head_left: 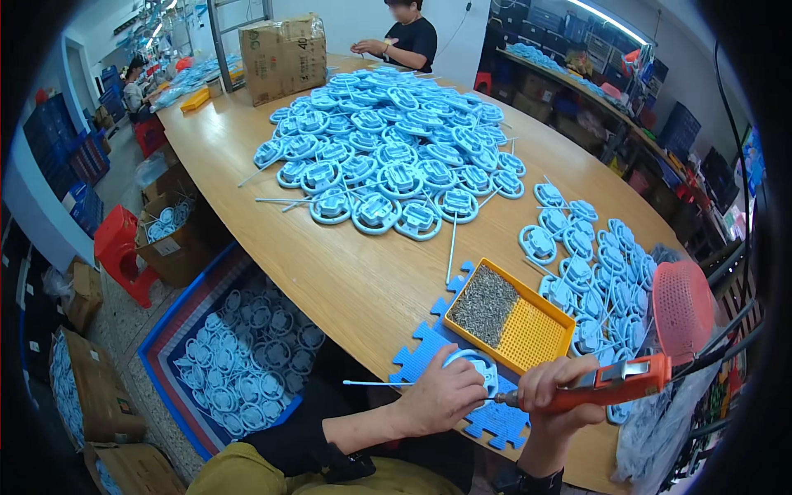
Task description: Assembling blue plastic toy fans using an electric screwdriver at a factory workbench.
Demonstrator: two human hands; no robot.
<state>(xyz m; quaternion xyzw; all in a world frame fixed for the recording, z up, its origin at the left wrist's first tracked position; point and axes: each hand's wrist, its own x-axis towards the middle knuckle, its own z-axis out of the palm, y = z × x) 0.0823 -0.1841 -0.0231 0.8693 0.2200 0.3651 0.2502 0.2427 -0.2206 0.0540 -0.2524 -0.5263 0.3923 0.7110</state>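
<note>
My left hand [445, 394] is closed on a light blue round plastic part [487, 370], pressing it to a blue foam mat [426, 351]. A thin pale blue stick [375, 383] pokes out to the left of that hand. Gripped in my right hand [559, 391] is an orange electric screwdriver [631, 379], lying nearly level. Its tip meets the part's near edge beside my left fingers; whether a screw is under it, I cannot tell. Just beyond is a yellow tray [544, 332], its left half filled with small dark screws [487, 307].
A large heap of similar blue parts [396, 157] covers the table's far middle. More parts [577, 247] lie at right by a pink basket [683, 309]. A bin [169, 330] of parts stands left below the table. A co-worker [410, 41] sits across, near a cardboard box [283, 62].
</note>
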